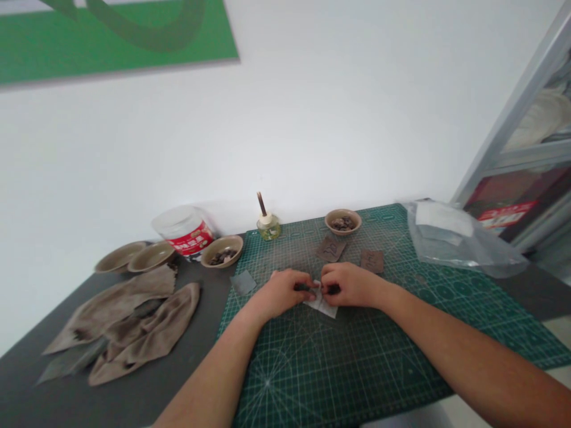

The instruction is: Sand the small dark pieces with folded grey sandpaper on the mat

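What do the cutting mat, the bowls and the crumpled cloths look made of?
The cutting mat looks like matte green plastic, flat with a printed grid. The bowls look like glazed ceramic, from their smooth, faintly shiny beige rims. The cloths look like soft fabric, from their limp folds; the fibre is unclear.

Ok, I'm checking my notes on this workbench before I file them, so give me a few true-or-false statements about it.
1. The left hand and right hand meet over a white paper on the green cutting mat. True.
2. The crumpled cloths lie on the mat. False: they lie on the dark tabletop, left of the mat.
3. The bowl on the mat holds dark pieces. True.
4. The clear plastic bag lies left of the mat. False: it lies at the mat's far right corner.
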Action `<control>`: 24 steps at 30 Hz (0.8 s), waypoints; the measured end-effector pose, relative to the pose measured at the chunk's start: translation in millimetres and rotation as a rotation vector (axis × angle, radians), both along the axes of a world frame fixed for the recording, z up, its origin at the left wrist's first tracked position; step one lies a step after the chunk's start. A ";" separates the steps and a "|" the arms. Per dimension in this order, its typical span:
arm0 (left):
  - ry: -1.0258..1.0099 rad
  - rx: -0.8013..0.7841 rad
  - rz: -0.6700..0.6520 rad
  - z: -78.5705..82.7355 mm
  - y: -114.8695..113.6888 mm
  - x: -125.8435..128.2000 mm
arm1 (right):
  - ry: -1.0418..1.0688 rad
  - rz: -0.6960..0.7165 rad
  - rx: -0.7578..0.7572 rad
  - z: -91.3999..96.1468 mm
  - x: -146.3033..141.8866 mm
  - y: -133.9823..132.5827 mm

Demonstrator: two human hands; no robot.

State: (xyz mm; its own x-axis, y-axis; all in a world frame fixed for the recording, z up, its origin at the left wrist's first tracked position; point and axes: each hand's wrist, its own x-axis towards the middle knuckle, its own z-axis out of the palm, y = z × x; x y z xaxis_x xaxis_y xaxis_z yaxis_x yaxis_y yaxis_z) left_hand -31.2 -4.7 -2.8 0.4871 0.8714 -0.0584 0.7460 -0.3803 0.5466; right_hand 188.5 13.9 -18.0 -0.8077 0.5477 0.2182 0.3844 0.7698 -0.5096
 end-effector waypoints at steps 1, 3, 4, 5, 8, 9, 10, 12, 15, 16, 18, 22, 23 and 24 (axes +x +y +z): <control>-0.004 -0.006 0.004 -0.1 0.0 -0.1 | -0.010 -0.020 0.003 -0.3 1.0 0.6; -0.017 -0.013 0.013 -0.3 -0.1 -0.2 | -0.018 0.010 -0.011 -0.5 2.4 0.9; -0.022 -0.016 0.017 -0.3 -0.2 -0.2 | -0.014 0.037 -0.017 -0.4 2.7 1.0; -0.026 -0.018 0.020 -0.3 -0.2 -0.2 | -0.009 0.053 -0.018 -0.2 2.7 1.2; -0.025 -0.028 0.017 0.2 -0.1 -0.3 | -0.027 -0.044 0.026 0.8 2.3 2.6; -0.020 -0.029 0.013 0.6 -0.1 -0.4 | -0.036 -0.066 0.031 1.0 2.2 2.9; -0.013 -0.030 0.010 1.0 0.0 -0.4 | -0.038 -0.051 0.024 0.9 2.2 3.0; 0.003 -0.029 0.005 2.0 0.0 -0.5 | -0.008 0.025 -0.006 0.4 2.0 2.6; 0.022 -0.035 0.008 3.6 -0.4 0.0 | 0.002 -0.008 0.017 -0.7 2.3 2.0; 0.029 -0.040 0.011 4.2 -0.7 0.3 | -0.009 -0.044 0.037 -1.1 2.4 1.8; 0.045 -0.051 0.020 5.0 -1.2 0.9 | -0.023 -0.039 0.042 -2.2 2.3 1.2; 0.063 -0.063 0.028 5.5 -1.2 1.5 | 0.001 0.022 0.032 -4.7 -1.7 -0.5; 0.064 -0.065 0.029 5.3 -1.0 1.5 | 0.000 -0.011 0.046 -5.1 -3.3 -0.9; 0.064 -0.067 0.030 5.1 -0.9 1.4 | -0.002 -0.049 0.062 -5.3 -5.0 -1.5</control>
State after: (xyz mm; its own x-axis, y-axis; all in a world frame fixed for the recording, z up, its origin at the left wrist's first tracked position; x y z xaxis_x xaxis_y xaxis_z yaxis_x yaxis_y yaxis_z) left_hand -29.8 -5.6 2.3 0.4538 0.8788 -0.1475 0.7912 -0.3211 0.5205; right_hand 183.6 12.3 -23.3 -0.7808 0.5718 0.2518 0.4229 0.7804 -0.4606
